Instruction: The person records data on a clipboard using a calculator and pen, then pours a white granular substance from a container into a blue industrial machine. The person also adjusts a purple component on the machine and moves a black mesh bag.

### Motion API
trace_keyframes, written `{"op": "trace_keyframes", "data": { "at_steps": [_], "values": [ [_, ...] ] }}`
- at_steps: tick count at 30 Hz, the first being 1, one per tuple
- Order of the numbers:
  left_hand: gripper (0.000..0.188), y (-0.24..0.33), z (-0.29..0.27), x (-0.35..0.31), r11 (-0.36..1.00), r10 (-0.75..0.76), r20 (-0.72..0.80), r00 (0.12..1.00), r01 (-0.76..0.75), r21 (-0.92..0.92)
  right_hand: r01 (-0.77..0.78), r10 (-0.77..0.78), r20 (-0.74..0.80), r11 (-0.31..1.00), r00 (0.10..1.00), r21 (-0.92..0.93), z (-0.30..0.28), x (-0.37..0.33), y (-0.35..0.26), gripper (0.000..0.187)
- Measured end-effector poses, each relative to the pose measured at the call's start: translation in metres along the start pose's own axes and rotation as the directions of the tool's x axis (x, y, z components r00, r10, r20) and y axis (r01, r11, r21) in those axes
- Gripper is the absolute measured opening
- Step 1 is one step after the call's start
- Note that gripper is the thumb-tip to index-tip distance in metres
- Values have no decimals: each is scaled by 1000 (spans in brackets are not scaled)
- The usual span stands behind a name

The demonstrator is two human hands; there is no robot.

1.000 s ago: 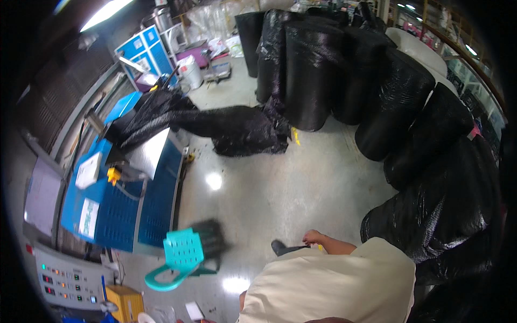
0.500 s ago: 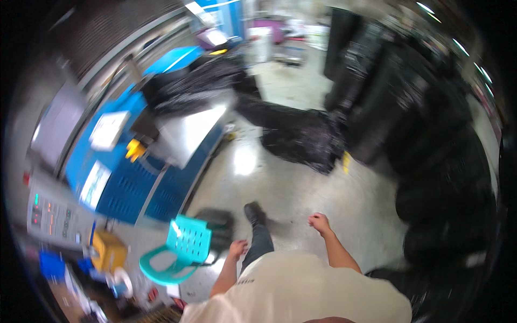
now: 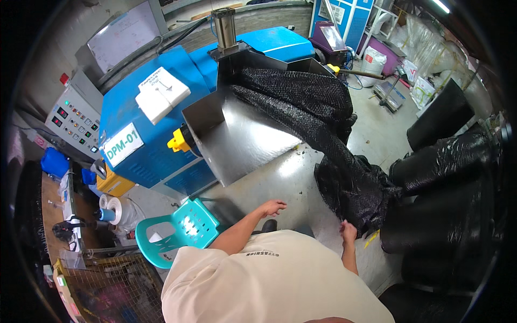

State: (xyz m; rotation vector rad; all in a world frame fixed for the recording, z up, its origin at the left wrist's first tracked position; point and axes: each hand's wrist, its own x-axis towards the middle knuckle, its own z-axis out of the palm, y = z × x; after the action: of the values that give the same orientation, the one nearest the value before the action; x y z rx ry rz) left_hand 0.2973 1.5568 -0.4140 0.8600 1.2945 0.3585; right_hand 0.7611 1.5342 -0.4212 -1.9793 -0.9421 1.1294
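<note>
Black woven netting (image 3: 301, 97) hangs out of the metal tray (image 3: 253, 145) of a blue machine (image 3: 145, 156). It trails down to a crumpled heap on the floor, which lies ahead of me to the right. My left hand (image 3: 273, 208) is in the air in front of my body, its fingers loosely stretched, with nothing in it. Below the near edge of the heap is my right hand (image 3: 348, 231), its fingers curled in, and I see nothing in them. Whether it touches the netting cannot be made out.
A turquoise plastic chair (image 3: 188, 226) stands by my left arm. Large black rolls (image 3: 436, 220) line the right side. A yellow handle (image 3: 179, 141) sticks out beside the tray. To the far left are a control cabinet (image 3: 75, 124) and a wire cage (image 3: 124, 290).
My view has turned and come nearer the machine, and the blur is gone. My left hand has moved forward and right; my right hand now appears beside the netting heap.
</note>
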Motion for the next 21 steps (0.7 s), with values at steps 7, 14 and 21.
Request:
{"op": "trace_keyframes", "data": {
  "at_steps": [7, 14, 21],
  "values": [
    [77, 123, -8, 55, 980, 33, 4, 999, -31, -198, 407, -408, 38, 888, 912, -213, 51, 218, -191, 40],
    [113, 221, -3, 125, 925, -65, -141, 988, 6, -381, 595, -553, 244, 644, 797, -481, 93, 393, -349, 92],
    [111, 285, -2, 195, 782, -161, -270, 949, -44, -621, 808, -608, 548, 311, 574, -500, 137, 465, -393, 53]
  ]
}}
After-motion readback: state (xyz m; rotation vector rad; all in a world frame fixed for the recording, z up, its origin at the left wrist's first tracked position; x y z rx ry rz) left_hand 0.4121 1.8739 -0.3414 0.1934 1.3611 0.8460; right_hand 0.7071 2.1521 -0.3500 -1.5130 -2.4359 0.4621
